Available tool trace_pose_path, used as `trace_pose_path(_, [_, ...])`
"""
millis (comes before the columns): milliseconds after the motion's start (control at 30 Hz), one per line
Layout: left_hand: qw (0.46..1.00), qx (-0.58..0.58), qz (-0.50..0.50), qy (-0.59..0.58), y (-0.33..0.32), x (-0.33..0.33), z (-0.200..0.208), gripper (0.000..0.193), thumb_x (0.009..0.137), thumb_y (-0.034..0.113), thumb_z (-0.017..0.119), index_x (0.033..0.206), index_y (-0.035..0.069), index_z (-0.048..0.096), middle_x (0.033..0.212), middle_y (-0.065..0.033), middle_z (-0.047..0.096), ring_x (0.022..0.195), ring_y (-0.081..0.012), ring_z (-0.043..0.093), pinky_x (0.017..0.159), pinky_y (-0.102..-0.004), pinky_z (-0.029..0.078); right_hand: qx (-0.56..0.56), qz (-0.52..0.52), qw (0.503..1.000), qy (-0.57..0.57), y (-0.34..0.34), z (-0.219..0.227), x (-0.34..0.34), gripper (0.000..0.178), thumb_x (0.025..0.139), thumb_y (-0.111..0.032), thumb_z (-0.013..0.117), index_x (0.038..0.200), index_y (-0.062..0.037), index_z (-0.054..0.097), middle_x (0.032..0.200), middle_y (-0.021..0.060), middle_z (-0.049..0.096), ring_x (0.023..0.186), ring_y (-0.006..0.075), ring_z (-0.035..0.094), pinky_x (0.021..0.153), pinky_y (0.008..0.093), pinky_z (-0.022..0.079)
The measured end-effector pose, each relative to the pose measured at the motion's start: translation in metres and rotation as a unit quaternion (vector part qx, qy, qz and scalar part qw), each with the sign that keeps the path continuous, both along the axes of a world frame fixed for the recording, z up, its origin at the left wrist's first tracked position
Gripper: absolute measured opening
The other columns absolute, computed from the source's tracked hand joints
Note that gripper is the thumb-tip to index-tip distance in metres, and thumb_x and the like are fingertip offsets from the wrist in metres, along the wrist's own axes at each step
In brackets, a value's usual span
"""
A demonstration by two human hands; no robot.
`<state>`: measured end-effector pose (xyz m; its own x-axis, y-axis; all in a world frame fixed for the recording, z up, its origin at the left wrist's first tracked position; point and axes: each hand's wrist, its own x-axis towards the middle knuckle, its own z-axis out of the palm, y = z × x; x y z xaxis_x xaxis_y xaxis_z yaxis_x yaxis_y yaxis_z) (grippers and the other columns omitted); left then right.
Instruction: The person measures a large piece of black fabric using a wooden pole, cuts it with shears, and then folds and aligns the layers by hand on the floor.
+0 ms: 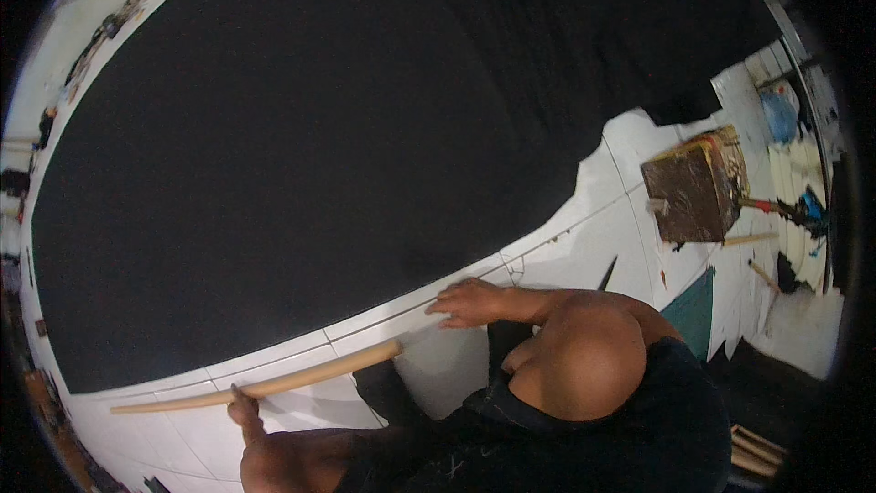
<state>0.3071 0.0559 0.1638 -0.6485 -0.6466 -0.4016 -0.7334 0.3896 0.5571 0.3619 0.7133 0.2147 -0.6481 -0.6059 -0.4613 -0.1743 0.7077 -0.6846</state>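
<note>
A long, pale wooden strip (319, 372), slightly bowed and wider at its right end, lies just below the near edge of a big black cloth (274, 173). My left hand (245, 408) grips the strip left of its middle, with a finger over its top side. To the right of the strip, my right hand (467, 302) rests low on the white tiles with its fingers stretched out, beside the cloth's edge. That hand holds nothing. The cloth is spread smooth on the left and shows soft creases toward the upper right.
My bent knee (584, 356) rises close to my right arm. On the right stand a brown box-like block (689, 192), a dark pointed blade-like piece (608, 272) and a green sheet (691, 310). White floor tiles (602, 237) show below the cloth. Assorted items line the far right.
</note>
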Motion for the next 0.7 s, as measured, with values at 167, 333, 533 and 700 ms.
trace_pose_path(167, [0.894, -0.399, -0.118, -0.166, -0.019, -0.047, 0.059, 0.078, 0.086, 0.049, 0.067, 0.132, -0.009, 0.041, 0.117, -0.0356, 0.055, 0.112, -0.0450, 0.056, 0.095, -0.0530, 0.046, -0.072, -0.188, 0.974, 0.102, 0.008, -0.009, -0.024, 0.033, 0.093, -0.028, 0.059, 0.122, -0.0117, 0.061, 0.105, 0.0114, 0.062, 0.104, 0.0300, 0.060, 0.092, 0.0453, 0.047])
trace_pose_path(333, [0.832, -0.298, -0.466, -0.048, -0.011, -0.125, 0.140, 0.057, 0.085, 0.030, 0.070, 0.125, -0.008, 0.054, 0.124, -0.0274, 0.057, 0.109, -0.0437, 0.056, 0.097, -0.0483, 0.044, 0.048, -0.221, 0.932, 0.284, 0.055, 0.008, -0.081, 0.045, 0.091, -0.034, 0.062, 0.131, -0.0146, 0.056, 0.130, 0.0109, 0.051, 0.125, 0.0293, 0.045, 0.106, 0.0449, 0.034])
trace_pose_path(533, [0.748, -0.284, -0.580, -0.152, 0.221, -0.158, 0.204, 0.056, 0.087, 0.032, 0.069, 0.132, 0.002, 0.053, 0.136, -0.0213, 0.051, 0.130, -0.0361, 0.046, 0.107, -0.0465, 0.040, 0.209, -0.253, 0.891, 0.314, 0.119, -0.014, -0.084, 0.065, 0.095, -0.055, 0.047, 0.148, -0.0178, 0.039, 0.155, 0.0166, 0.027, 0.145, 0.0395, 0.020, 0.117, 0.0551, 0.013])
trace_pose_path(700, [0.676, -0.204, -0.697, -0.124, 0.363, -0.126, 0.155, 0.057, 0.088, 0.031, 0.069, 0.135, 0.005, 0.051, 0.143, -0.0195, 0.045, 0.133, -0.0350, 0.044, 0.108, -0.0441, 0.041, 0.263, -0.380, 0.849, 0.255, 0.109, -0.028, -0.061, 0.069, 0.095, -0.058, 0.044, 0.149, -0.0149, 0.037, 0.156, 0.0205, 0.024, 0.145, 0.0416, 0.018, 0.117, 0.0578, 0.012])
